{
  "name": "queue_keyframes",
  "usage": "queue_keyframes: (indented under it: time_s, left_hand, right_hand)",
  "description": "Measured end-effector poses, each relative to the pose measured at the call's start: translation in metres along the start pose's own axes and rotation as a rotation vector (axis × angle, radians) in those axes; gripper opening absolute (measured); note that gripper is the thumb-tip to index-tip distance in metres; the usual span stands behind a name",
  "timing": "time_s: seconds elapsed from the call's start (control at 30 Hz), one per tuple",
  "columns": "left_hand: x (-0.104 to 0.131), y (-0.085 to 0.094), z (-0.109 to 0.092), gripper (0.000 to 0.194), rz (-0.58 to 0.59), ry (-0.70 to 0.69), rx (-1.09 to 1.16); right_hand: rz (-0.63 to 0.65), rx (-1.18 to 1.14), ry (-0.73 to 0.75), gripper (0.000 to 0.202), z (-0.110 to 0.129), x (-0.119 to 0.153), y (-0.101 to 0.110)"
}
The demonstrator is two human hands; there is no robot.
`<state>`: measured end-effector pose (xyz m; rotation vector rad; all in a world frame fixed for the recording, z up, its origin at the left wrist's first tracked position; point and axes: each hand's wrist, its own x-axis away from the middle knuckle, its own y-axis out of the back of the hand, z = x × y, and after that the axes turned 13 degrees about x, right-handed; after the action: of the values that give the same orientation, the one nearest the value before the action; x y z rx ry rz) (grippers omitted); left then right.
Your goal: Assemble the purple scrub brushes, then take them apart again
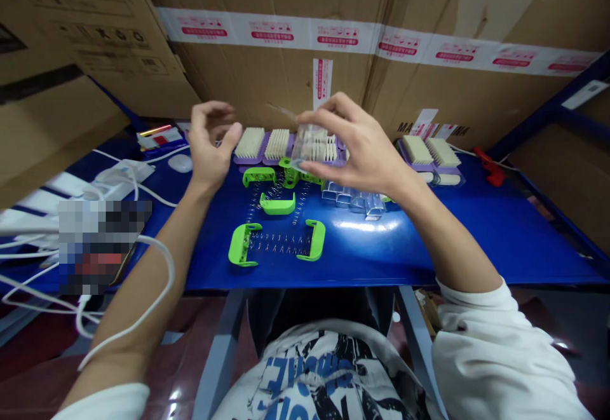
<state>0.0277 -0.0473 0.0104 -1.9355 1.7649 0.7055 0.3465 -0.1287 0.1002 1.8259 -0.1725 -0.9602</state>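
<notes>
Between the thumb and fingers of my right hand (352, 143) is a clear plastic piece (301, 143), held over a row of cream-toothed blocks on purple bases (277, 145). My left hand (214, 137) is raised left of the blocks, its fingers curled and apart from the thumb, with nothing visible between them. Nearer on the blue table (362, 255) lie green U-shaped brackets with coil springs: one bracket (237, 245) at left, another (316, 240) facing it, and a third (279, 205) above them. Several clear plastic pieces (352, 199) lie below my right hand.
Cardboard boxes (271, 64) stand behind the table. At left are a phone (133, 223), white cables, a power strip (109, 178) and a white round-edged object (180, 163). At right lie more toothed blocks (429, 152), a white cylinder (448, 180) and a red object (490, 167).
</notes>
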Motion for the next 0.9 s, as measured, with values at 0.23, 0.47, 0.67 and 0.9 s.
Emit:
queue_keyframes:
  time_s: [0.23, 0.47, 0.67, 0.9]
  left_hand:
    - [0.041, -0.06, -0.056, 0.082, 0.455, 0.189, 0.542]
    - [0.023, -0.032, -0.038, 0.055, 0.135, 0.272, 0.488]
    - [0.026, -0.04, -0.03, 0.054, 0.121, 0.321, 0.543]
    - [0.027, -0.041, -0.034, 0.055, 0.12, 0.336, 0.551]
  right_hand:
    - [-0.057, -0.033, -0.01, 0.064, 0.022, -0.008, -0.012]
    - [0.428, 0.219, -0.234, 0.093, -0.021, 0.048, 0.011]
    - [0.608, 0.29, -0.22, 0.131, -0.041, 0.084, -0.025]
    - [0.316, 0.027, -0.343, 0.09, -0.031, 0.098, 0.028]
